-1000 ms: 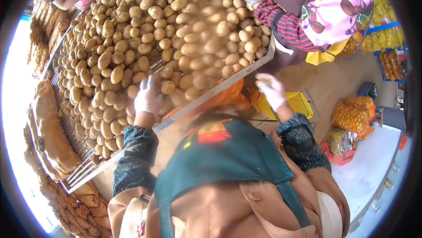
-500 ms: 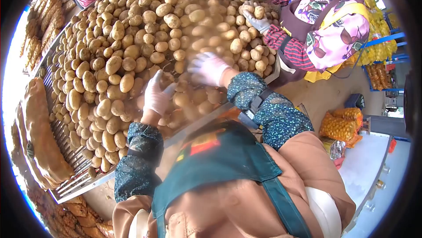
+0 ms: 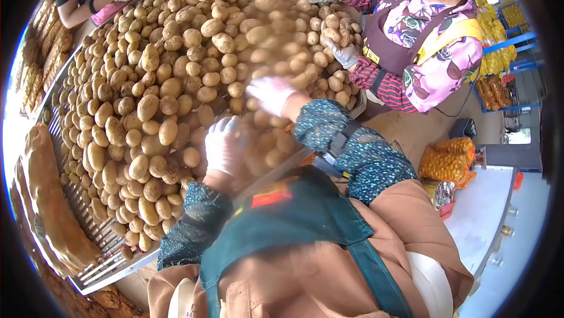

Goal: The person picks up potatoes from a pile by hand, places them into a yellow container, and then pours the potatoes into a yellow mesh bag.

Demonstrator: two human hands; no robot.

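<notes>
Since a second ago my right hand [image 3: 270, 93] is coming off the near right edge and onto the heap. My left hand [image 3: 222, 144] is sliding a bit nearer to me.

Far left, a filled mesh sack [image 3: 53, 200] is lying along the sorting table [image 3: 106, 271]. The potatoes [image 3: 158, 89] are covering the table from near edge to far edge, and they are piled thicker toward the far right.

My left hand is gloved and resting on the near part of the heap with its fingers curled down. I cannot tell if it is holding one, as it is too blurred. My right hand, also gloved, is just beyond it with its fingers fanned wide over blurred, moving potatoes, gripping nothing.

On the right, a co-worker's gloved hand [image 3: 343, 53] is picking at the heap's right edge. Orange net bags [image 3: 449, 165] are sitting on the floor, well apart from the table.

I am judging the sorting as far from done. The table is loaded, and only the sack and the bags are looking finished.
</notes>
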